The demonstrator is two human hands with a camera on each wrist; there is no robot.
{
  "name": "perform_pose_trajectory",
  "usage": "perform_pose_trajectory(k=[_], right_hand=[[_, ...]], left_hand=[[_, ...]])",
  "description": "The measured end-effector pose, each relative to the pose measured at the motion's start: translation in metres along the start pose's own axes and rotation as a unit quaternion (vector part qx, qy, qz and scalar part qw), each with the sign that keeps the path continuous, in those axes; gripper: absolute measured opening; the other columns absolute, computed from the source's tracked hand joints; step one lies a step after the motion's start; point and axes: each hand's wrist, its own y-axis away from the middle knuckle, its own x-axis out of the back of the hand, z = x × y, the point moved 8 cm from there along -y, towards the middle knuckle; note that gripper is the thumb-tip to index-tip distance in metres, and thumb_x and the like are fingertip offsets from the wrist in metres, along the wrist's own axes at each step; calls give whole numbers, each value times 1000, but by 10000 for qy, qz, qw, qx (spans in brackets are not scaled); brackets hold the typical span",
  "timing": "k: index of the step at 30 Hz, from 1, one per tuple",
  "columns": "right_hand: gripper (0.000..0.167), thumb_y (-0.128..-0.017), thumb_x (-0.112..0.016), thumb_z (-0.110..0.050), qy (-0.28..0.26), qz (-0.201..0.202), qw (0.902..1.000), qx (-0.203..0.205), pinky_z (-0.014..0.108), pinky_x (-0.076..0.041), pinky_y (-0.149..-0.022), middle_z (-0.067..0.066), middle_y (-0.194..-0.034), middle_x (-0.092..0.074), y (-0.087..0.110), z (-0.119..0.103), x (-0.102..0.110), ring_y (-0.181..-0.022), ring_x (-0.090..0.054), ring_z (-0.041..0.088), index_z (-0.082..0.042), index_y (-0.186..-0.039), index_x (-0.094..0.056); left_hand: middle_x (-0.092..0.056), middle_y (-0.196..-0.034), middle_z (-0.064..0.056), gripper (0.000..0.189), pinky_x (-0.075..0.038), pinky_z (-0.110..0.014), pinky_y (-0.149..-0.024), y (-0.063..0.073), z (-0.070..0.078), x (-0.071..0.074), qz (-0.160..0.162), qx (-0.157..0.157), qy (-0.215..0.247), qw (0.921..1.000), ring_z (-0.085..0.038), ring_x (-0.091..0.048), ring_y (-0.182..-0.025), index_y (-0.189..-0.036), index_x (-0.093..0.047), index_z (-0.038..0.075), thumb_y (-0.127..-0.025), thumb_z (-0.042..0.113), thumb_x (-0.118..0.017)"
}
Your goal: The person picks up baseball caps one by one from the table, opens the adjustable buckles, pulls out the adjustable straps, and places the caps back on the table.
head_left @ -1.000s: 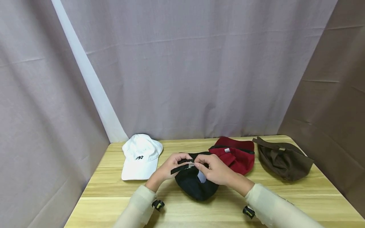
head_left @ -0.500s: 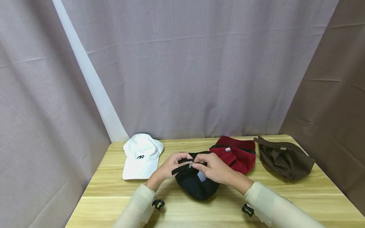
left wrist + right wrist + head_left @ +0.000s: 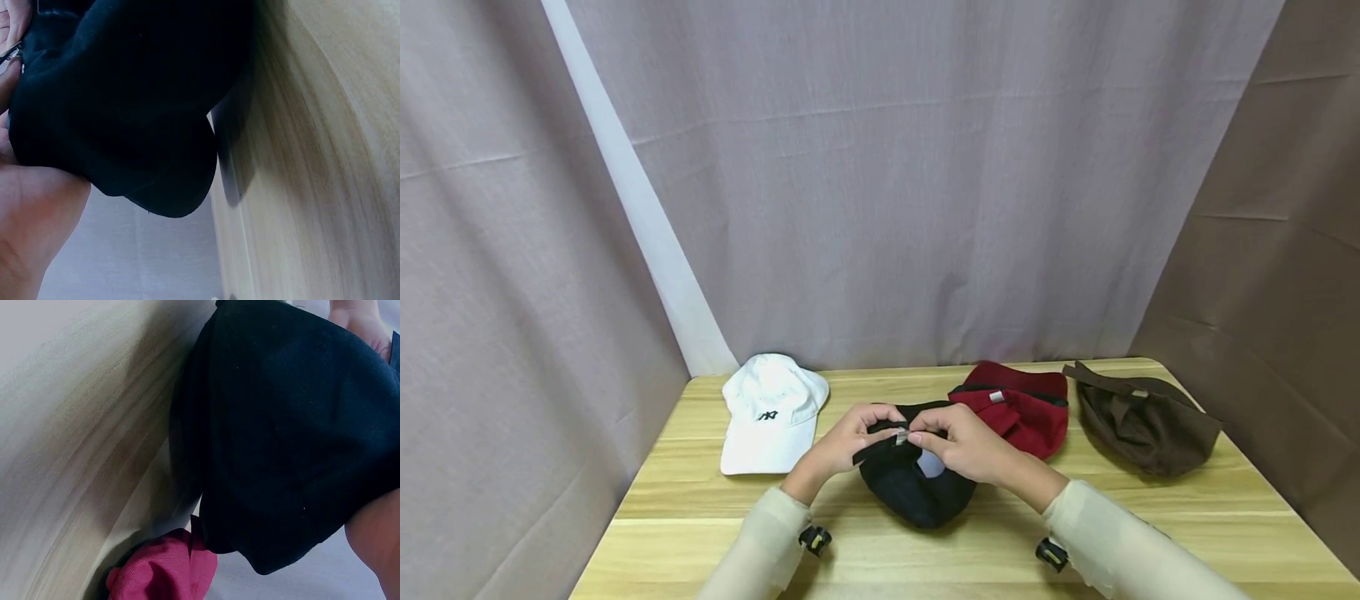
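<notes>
In the head view a black cap (image 3: 917, 500) lies crown down at mid-table, with a pale patch showing inside. My left hand (image 3: 848, 440) grips the cap's back band by a small metal buckle (image 3: 902, 437). A loose black strap end (image 3: 871, 450) sticks out leftward over the left thumb. The right hand (image 3: 967, 448) pinches the strap at the buckle's right side between thumb and fingers. Black cloth (image 3: 125, 112) fills much of the left wrist view, against the left palm. In the right wrist view the cap's outer side (image 3: 294, 437) hides most of the right-hand fingers.
A white cap (image 3: 773, 417) lies at the left back of the wooden table (image 3: 700, 550). Behind the right hand is a red cap (image 3: 1018, 417), close to the black one. Farther right sits a brown cap (image 3: 1150, 429). Grey curtains (image 3: 880, 208) stand behind the table.
The right thumb has shifted slightly at the buckle, and the loose strap end has turned a little. Both hands keep hold of the black cap; the other caps stay put.
</notes>
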Motion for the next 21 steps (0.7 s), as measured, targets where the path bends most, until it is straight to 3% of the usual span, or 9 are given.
perform_pose_trajectory(k=[8, 13, 21], right_hand=[[14, -102, -68, -9, -52, -123, 9999, 49, 22, -52, -70, -5, -86, -76, 0, 1, 0, -81, -59, 2, -16, -102, -80], [13, -102, -68, -9, -94, -153, 9998, 0, 22, -50, -68, -6, -82, -73, 1, 1, -1, -78, -57, 2, -16, -101, -79], [10, -102, -71, -14, -135, 11, 9999, 48, 22, -49, -67, -5, -77, -67, 0, 1, -4, -73, -56, 2, -18, -96, -77]], left_hand=[[-69, -100, -13, 12, -49, -22, -96, 3, -2, 2, -20, -61, -21, 10000, -3, -61, -97, -104, -71, -3, -105, 6, -63], [-69, -100, -15, 13, -50, -22, -96, 3, -2, 1, -46, -121, -43, 9999, -3, -61, -97, -105, -71, -2, -106, 8, -62], [-72, -102, -14, 12, -51, -22, -95, 6, -1, 4, 166, -33, -172, 9997, -4, -63, -97, -105, -73, 1, -105, 9, -63]])
